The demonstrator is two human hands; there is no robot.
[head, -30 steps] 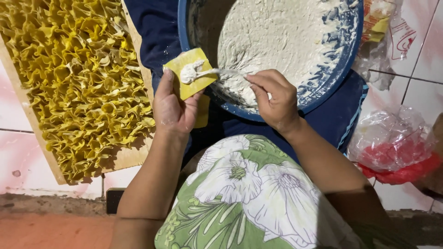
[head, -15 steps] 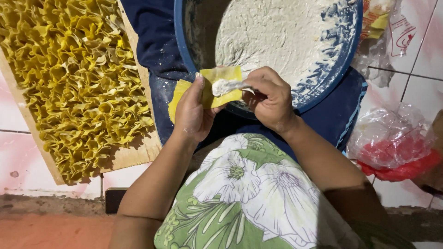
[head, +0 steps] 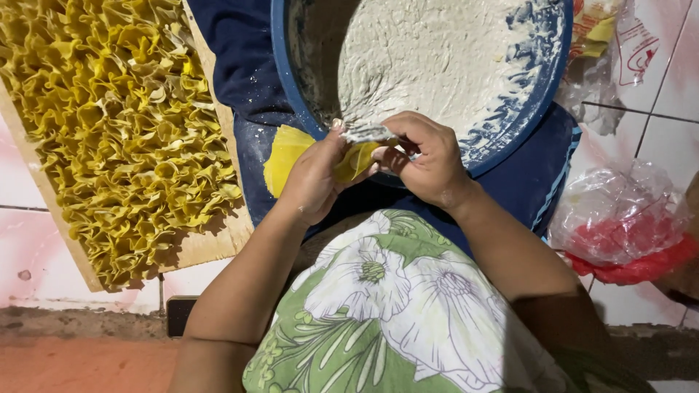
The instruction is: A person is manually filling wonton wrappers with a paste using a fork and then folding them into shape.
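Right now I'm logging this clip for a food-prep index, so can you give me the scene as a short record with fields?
Left hand: left hand holds a yellow wrapper, pinching it closed
Right hand: right hand pinches the same wrapper from the other side
Filling: pale paste spread inside a blue basin
Spare wrappers: flat yellow sheets beside the left hand
Finished pieces: folded yellow pieces crowded on a wooden board
Surroundings: plastic bag on a tiled floor

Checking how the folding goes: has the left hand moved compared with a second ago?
Yes. The left hand has shifted right toward the blue basin rim, meeting the right hand, both pinching the yellow wrapper.
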